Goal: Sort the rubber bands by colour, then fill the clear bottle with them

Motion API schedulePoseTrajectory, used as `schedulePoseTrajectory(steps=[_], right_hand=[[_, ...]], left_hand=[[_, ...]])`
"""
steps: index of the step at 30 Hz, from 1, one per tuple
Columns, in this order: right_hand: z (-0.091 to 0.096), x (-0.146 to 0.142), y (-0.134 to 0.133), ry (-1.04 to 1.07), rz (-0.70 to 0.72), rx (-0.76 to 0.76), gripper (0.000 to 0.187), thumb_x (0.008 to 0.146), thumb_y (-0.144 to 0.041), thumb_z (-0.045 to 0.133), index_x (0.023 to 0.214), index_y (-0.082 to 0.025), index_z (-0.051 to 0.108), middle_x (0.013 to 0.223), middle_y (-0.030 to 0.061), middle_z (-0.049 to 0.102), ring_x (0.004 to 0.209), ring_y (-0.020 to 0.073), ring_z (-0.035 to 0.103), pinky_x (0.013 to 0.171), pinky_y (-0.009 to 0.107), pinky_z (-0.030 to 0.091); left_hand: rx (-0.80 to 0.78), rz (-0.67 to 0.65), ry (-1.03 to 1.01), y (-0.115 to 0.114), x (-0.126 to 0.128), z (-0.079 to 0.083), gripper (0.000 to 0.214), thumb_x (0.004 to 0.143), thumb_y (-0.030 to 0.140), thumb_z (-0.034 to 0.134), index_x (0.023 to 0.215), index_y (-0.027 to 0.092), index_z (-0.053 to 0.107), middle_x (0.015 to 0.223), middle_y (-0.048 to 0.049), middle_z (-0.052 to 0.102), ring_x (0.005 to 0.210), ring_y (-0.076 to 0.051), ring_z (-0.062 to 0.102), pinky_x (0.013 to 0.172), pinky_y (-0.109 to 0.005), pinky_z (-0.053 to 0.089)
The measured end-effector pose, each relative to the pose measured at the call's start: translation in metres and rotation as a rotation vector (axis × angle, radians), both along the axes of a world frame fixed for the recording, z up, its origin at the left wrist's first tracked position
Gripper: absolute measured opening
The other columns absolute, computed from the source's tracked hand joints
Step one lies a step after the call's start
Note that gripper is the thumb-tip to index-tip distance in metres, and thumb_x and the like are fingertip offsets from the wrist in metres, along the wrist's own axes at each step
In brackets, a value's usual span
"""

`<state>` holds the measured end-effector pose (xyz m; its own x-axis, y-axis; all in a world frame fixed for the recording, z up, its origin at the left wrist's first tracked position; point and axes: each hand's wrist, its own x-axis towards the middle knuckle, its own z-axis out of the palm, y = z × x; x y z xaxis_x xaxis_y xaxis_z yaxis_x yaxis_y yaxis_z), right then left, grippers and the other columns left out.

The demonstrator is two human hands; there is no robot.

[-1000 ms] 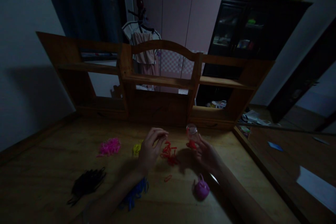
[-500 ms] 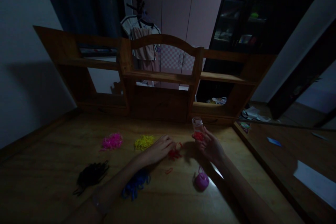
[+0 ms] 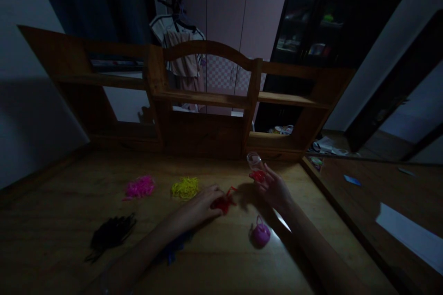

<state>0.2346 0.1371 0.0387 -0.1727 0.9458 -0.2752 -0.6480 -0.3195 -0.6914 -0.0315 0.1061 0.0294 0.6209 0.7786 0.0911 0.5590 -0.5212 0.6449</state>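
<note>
Curling over the pile of red bands point(image 3: 224, 203) in the head view, the left hand point(image 3: 204, 203) has its fingers bent and the thumb a little apart, red showing between; whether they grip any band I cannot tell. The right hand point(image 3: 275, 189) has its fingers closed around a clear container point(image 3: 255, 161), tilted, its open end away from the wrist and red pieces inside its lower part. The red pile lies on the wooden bench point(image 3: 221, 269), between the hands. Beyond the left hand sits a yellow pile point(image 3: 185, 188), with a pink pile point(image 3: 140, 187) further left. A black bundle point(image 3: 112, 232) lies nearer, and a blue pile point(image 3: 173, 249) is partly hidden by the left forearm. A round purple object with a loop point(image 3: 261, 235) rests near the right forearm.
</note>
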Motion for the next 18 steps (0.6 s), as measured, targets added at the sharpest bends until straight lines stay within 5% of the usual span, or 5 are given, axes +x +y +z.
schedulePoseTrajectory(steps=[11,18], right_hand=[[-0.004,0.010,0.013,-0.275,-0.058,0.104,0.026,0.081,-0.042,0.067,0.090,-0.018,0.062,0.071,0.0028,0.068,0.046,0.0097,0.057,0.041,0.019,0.045],[-0.007,0.020,0.010,-0.799,0.046,0.298,0.033,0.077,-0.048,0.070,0.089,-0.019,0.063,0.070,0.0002,0.065,0.049,0.0105,0.056,0.044,0.020,0.041]], left_hand=[[0.020,0.035,-0.017,0.014,0.008,-0.008,0.014,0.076,0.023,0.063,0.086,0.020,0.073,0.082,-0.0017,0.067,0.078,-0.015,0.059,0.070,-0.023,0.042],[-0.274,0.116,-0.166,0.028,-0.002,-0.015,0.024,0.073,0.031,0.063,0.086,0.013,0.074,0.074,-0.0042,0.071,0.067,-0.017,0.063,0.058,-0.022,0.042]])
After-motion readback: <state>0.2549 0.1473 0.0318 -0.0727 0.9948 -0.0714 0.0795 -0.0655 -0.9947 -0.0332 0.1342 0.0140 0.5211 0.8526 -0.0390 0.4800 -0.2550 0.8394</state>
